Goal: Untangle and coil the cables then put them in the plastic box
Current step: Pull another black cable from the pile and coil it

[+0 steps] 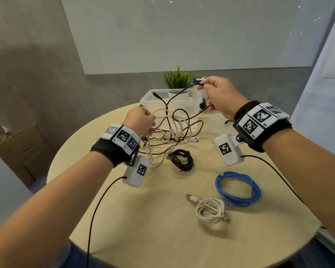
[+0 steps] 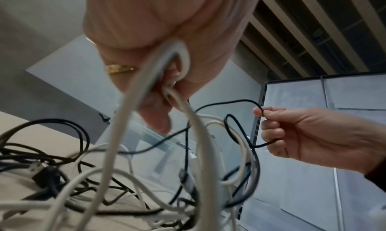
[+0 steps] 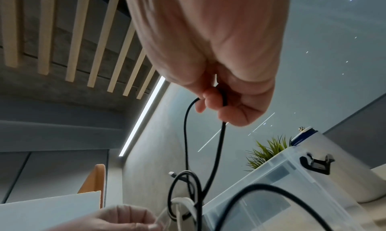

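Observation:
A tangle of white and black cables (image 1: pixel 168 136) lies mid-table in front of the clear plastic box (image 1: pixel 149 99). My left hand (image 1: pixel 141 120) holds loops of white cable (image 2: pixel 183 59) lifted out of the tangle. Raised at the right, near the box, my right hand (image 1: pixel 219 95) pinches a thin black cable (image 3: pixel 219 135) that runs down into the knot. The same right hand (image 2: pixel 292 132) shows in the left wrist view with the black cable (image 2: pixel 227 102) looped through its fingers. Three coiled cables lie nearer me: black (image 1: pixel 182 159), blue (image 1: pixel 238 188), white (image 1: pixel 211 209).
The table (image 1: pixel 143 219) is round and light wood. A small potted plant (image 1: pixel 177 79) stands behind the box. The box's clear lid (image 1: pixel 215 122) lies to the right of the tangle. A cardboard box (image 1: pixel 21 147) sits on the floor at left.

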A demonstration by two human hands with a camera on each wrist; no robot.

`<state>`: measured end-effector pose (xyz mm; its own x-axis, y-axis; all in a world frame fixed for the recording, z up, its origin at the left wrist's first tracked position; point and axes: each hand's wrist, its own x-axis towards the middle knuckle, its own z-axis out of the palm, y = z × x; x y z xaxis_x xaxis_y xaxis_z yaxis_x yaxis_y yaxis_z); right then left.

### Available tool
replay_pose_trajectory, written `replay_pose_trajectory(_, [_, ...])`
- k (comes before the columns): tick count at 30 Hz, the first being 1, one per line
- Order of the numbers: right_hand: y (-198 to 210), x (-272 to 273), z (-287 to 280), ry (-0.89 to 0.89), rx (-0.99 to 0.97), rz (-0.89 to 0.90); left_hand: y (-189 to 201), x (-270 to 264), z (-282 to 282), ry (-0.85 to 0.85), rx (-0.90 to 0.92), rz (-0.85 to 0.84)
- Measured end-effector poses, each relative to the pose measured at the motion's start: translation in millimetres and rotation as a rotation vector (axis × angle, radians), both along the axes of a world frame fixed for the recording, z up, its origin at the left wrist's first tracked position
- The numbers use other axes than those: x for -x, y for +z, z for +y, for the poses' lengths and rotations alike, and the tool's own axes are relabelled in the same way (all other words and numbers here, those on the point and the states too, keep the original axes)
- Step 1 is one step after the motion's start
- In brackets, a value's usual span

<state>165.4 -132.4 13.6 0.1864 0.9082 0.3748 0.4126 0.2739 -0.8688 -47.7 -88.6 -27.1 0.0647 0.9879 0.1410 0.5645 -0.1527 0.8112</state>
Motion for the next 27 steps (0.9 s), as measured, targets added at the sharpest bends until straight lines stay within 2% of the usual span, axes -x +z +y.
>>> replay_pose_trajectory(2, [-0.3, -0.2, -0.7, 0.003, -0.031, -0.021, 1.5, 0.9, 2.2, 0.020, -0.038, 0.064])
replay_pose_trajectory(4, [-0.5, 1.2, -2.4, 0.024, -0.075, -0.055, 6.6, -0.1, -1.0, -0.002, -0.176, -0.013])
replay_pose_trajectory(6, [-0.2, 4.1, -5.0, 0.078, -0.117, -0.066, 13.6, -4.1, -8.8, -0.090, -0.367, -0.028])
replay_pose_trajectory(9, [2.7, 12.5, -9.9, 0.185, -0.164, -0.047, 20.7, -14.6, -17.2, -0.263, -0.520, 0.110])
replay_pose_trajectory(12, [5.1, 19.1, -13.1, 0.232, -0.175, -0.081, 23.8, -25.9, -16.8, -0.346, -0.516, 0.076])
replay_pose_trajectory(14, [4.2, 19.2, -12.5, 0.238, -0.159, -0.087, 25.6, -29.1, -15.9, -0.345, -0.480, 0.010])
replay_pose_trajectory(16, [0.4, 16.2, -10.0, 0.238, -0.115, -0.103, 28.7, -29.4, -14.9, -0.327, -0.431, -0.141])
replay_pose_trajectory(21, [-23.9, 15.6, -5.6, 0.226, 0.121, -0.277, 39.6, -24.0, -18.1, -0.284, -0.409, -0.497])
replay_pose_trajectory(24, [-30.4, 15.6, -0.8, 0.165, 0.130, -0.277, 40.4, -18.9, -16.9, -0.236, -0.411, -0.575])
replay_pose_trajectory(27, [-25.3, 13.3, 3.8, 0.119, 0.108, -0.181, 34.4, -13.4, -11.9, -0.144, -0.389, -0.571])
